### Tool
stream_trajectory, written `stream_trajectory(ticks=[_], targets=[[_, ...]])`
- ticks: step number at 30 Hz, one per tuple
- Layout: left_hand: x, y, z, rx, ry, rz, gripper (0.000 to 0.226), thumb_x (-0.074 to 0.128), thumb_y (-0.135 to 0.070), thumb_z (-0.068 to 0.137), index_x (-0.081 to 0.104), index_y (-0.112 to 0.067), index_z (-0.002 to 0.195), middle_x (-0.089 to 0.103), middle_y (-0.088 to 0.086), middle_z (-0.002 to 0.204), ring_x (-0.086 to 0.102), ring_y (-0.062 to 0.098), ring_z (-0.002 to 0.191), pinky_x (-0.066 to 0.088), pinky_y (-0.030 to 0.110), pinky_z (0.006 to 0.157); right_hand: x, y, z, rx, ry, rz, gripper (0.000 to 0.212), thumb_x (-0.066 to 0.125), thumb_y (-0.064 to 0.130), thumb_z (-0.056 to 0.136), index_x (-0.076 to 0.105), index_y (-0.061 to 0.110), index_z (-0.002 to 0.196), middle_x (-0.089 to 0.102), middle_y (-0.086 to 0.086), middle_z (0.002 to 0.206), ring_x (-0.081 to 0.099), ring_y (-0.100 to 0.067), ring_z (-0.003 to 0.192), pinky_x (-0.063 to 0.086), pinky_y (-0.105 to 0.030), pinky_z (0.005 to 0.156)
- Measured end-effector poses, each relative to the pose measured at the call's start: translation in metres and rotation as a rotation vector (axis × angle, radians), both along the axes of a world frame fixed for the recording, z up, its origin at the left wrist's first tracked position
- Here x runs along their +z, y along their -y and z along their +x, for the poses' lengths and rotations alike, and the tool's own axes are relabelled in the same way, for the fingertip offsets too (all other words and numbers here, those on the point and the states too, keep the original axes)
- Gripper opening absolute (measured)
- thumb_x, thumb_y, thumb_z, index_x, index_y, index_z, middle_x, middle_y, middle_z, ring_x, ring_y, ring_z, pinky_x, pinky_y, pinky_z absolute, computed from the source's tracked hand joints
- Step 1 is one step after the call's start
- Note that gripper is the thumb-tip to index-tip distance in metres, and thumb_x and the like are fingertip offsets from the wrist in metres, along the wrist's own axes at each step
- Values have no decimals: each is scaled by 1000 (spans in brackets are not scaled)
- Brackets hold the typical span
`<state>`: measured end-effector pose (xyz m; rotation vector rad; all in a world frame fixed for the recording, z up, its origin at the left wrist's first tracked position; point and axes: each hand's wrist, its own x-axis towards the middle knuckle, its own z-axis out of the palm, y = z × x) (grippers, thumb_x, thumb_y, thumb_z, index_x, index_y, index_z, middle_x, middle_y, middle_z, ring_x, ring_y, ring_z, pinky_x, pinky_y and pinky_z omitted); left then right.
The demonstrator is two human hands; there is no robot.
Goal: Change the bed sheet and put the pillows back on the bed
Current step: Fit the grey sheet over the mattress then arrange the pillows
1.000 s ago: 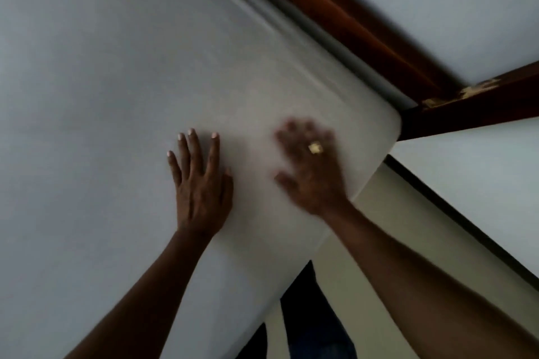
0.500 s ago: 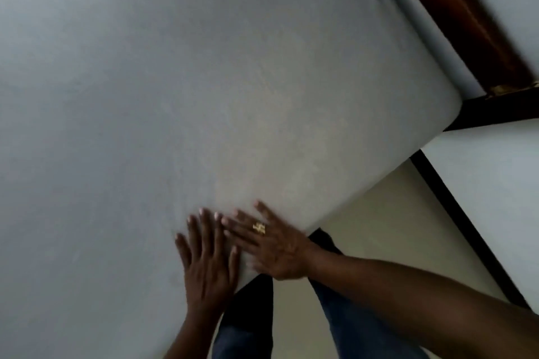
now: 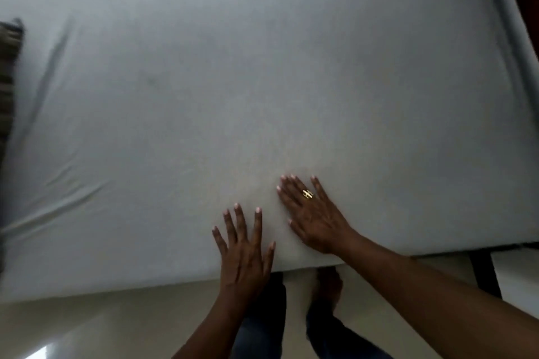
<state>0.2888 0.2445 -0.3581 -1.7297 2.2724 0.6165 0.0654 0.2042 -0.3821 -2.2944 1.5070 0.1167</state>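
Beige floor (image 3: 87, 326) is showing below the near bed edge (image 3: 116, 280). Fingers (image 3: 241, 220) spread and gripping nothing, left hand (image 3: 245, 256) and right hand (image 3: 316, 220) are pressing flat on the sheet (image 3: 262, 81); its creases (image 3: 73, 192) are lying leftward, nearer the left hand.

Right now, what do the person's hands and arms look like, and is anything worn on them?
The left hand is bare, with no ring, watch or sleeve in view. The right hand wears a gold ring on one finger. It shows no watch or sleeve either.
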Motion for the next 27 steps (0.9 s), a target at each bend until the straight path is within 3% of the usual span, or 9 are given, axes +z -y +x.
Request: stream_trajectory(ticks=[2,8,11,13,18,19,23,24,27], targets=[[8,38,4,24,-10,-61,76,35,-53,101,5,-19,162,-9,22,167,-10,42,153,10,69,118,10,24,-1,-35,-25,5,76,38,42,101,5,14,163,-5,-9,170,-6,-25,157,13,-58,123],[-15,155,34,40,-52,-184,70,28,-49,103,9,-18,162,-2,23,166,-6,38,155,12,64,120,-2,133,11,-596,-14,-63,78,27,48,93,21,8,161,12,-14,169,11,-30,156,12,-55,124],[-43,201,77,74,-73,-196,70,30,-51,102,14,-17,162,2,21,167,-2,35,156,18,57,121,-28,190,65,-636,-24,-115,75,26,46,95,28,5,158,17,-16,167,14,-33,155,16,-61,122],[-53,235,114,122,-53,-230,72,30,-52,102,13,-16,162,1,20,167,-2,34,156,17,55,123,-41,226,115,-531,-15,-182,71,29,43,98,24,7,160,13,-16,168,10,-32,156,11,-61,123],[-58,257,226,271,-37,-262,71,36,-48,102,17,-14,161,4,21,167,-2,33,156,14,56,123,-43,287,253,257,46,-197,67,32,46,103,18,19,162,9,-10,170,8,-27,157,11,-57,124],[-60,252,253,311,-31,-259,71,37,-48,102,15,-15,161,2,19,168,-3,32,156,14,56,123,-43,304,285,289,48,-201,66,30,47,103,19,21,162,10,-9,170,9,-27,157,11,-57,124],[-58,218,316,410,-41,-255,72,40,-48,102,13,-17,162,1,15,169,-2,31,156,14,57,122,-47,339,393,-6,-5,-223,67,27,48,103,15,21,163,6,-11,170,3,-35,157,0,-63,122],[-58,199,334,494,-13,-250,73,41,-48,101,14,-18,162,1,15,169,-2,32,156,13,58,122,-47,328,425,16,10,-216,67,28,46,103,14,20,163,5,-12,170,2,-38,156,-2,-65,121],[-56,124,382,871,151,-199,73,36,-55,99,17,-20,161,4,15,169,4,37,155,14,61,121,-50,242,493,459,131,-174,66,40,41,104,16,21,162,6,-13,170,0,-42,155,3,-70,118]])
